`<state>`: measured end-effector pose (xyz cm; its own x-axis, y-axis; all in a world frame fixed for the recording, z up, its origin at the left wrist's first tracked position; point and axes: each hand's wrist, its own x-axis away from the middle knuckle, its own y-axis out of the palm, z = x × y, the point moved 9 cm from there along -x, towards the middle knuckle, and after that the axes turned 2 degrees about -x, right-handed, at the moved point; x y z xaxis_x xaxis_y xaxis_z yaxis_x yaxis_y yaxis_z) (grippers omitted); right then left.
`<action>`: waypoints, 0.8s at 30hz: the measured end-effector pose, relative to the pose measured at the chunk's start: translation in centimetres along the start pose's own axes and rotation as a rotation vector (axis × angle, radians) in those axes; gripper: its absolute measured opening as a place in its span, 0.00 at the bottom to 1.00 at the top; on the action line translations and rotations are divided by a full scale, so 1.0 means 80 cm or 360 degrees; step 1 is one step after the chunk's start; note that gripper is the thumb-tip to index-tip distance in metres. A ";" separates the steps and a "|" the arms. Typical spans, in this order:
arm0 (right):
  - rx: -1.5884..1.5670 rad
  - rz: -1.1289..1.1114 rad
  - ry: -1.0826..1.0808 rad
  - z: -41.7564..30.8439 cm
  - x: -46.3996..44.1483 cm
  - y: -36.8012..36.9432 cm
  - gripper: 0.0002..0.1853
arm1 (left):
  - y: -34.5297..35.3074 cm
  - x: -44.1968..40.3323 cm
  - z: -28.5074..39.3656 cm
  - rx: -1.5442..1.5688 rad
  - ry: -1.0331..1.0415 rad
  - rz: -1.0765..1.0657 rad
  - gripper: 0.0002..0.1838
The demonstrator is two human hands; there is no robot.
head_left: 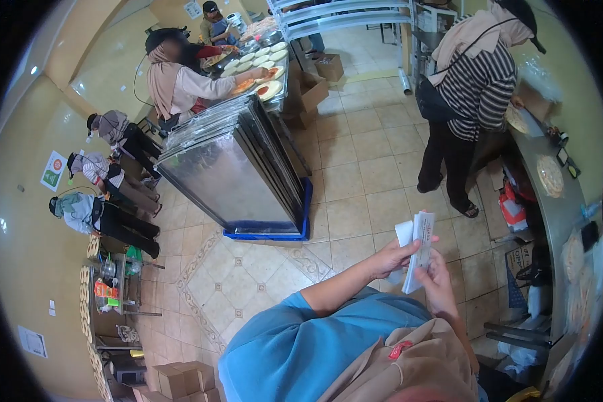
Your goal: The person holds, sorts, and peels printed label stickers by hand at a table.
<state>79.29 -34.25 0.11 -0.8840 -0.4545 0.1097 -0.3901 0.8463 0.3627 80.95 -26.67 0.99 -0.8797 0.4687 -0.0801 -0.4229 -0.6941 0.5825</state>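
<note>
A stack of white printed papers or labels is held upright in front of my body. My left hand grips it from the left side, with the thumb across its face; a loose whitish piece sticks up beside that thumb. My right hand closes on the lower right part of the same stack. The print is too small to read.
Metal trays stand stacked on a blue base. Behind them a person works at a table of round doughs. Another person stands at the right counter. Cardboard boxes lie lower left.
</note>
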 end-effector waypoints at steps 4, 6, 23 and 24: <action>0.0280 -0.0053 -0.0180 -0.001 0.002 0.008 0.41 | 0.001 -0.006 -0.006 -0.0087 -0.0024 0.0037 0.38; 0.0395 0.0001 -0.0242 0.000 0.009 0.000 0.45 | 0.009 -0.010 -0.007 -0.0172 0.0022 0.0009 0.40; 0.0148 0.0614 -0.0287 -0.063 0.121 -0.128 0.37 | 0.156 -0.107 -0.084 -0.0169 -0.0365 -0.0630 0.47; 0.0139 0.0665 -0.0258 -0.060 0.133 -0.142 0.36 | 0.171 -0.111 -0.089 -0.0151 -0.0357 -0.0701 0.47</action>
<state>75.56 -50.01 1.64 -0.9964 -0.0253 0.0813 -0.0053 0.9713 0.2377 81.41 -44.18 3.92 -0.5489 0.8272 -0.1199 -0.7708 -0.4454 0.4555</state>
